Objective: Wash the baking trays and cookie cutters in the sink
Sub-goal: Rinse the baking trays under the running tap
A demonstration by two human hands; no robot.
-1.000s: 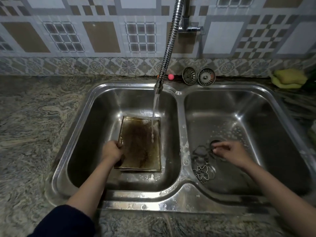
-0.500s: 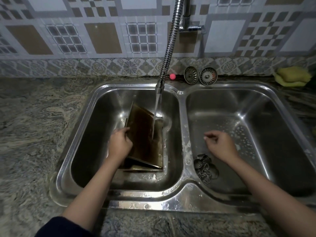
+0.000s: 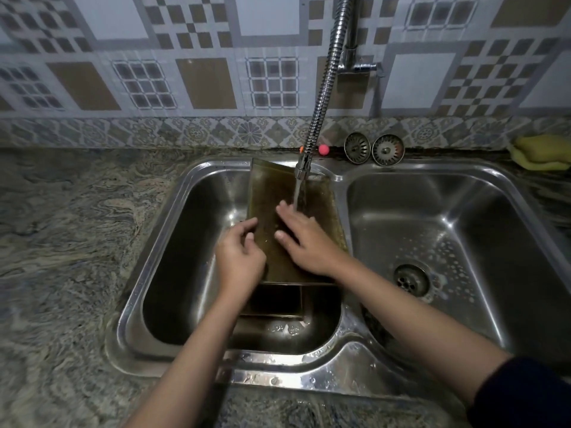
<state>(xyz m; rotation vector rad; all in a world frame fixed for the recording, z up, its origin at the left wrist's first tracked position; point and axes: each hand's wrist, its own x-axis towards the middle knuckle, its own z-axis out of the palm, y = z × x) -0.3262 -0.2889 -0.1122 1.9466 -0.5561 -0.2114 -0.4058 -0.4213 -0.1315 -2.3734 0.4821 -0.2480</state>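
Fingers (image 3: 247, 233) of left hand (image 3: 239, 261) were curled round tilted baking tray (image 3: 321, 211) edge | right hand (image 3: 304, 242) was laid flat on it | tray was held under faucet (image 3: 324, 88) stream, left sink basin (image 3: 197, 242)

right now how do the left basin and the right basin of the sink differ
The left basin holds a baking tray tilted up under the running tap, with both hands at it; the right basin has no hands in it. The left basin's floor is covered by a second tray; the right basin's drain is exposed amid suds. Both are wet stainless steel.
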